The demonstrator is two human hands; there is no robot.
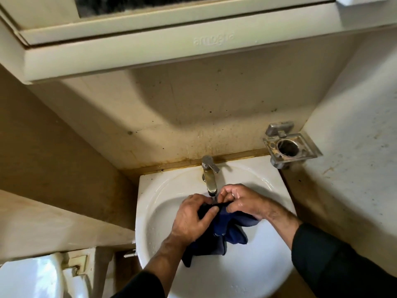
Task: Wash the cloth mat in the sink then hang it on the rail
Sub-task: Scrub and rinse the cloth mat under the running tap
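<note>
Cloth mat [223,231], dark blue, held bunched up over the white sink [253,272] right under the tap [209,179].

Both hands have it by the top edge: left hand [191,216] at about 9 o'clock of the cloth with fingers and thumb curled round a fold, right hand [238,201] at 2 o'clock pinching the same edge. Rest of it hangs into the bowl toward 6 o'clock. Metal holder [290,147] on the wall at 2 o'clock of the sink.

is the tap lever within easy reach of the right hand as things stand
Probably yes: the right hand sits just below the tap lever with nothing between, but it pinches the cloth mat and must let go first.
</note>
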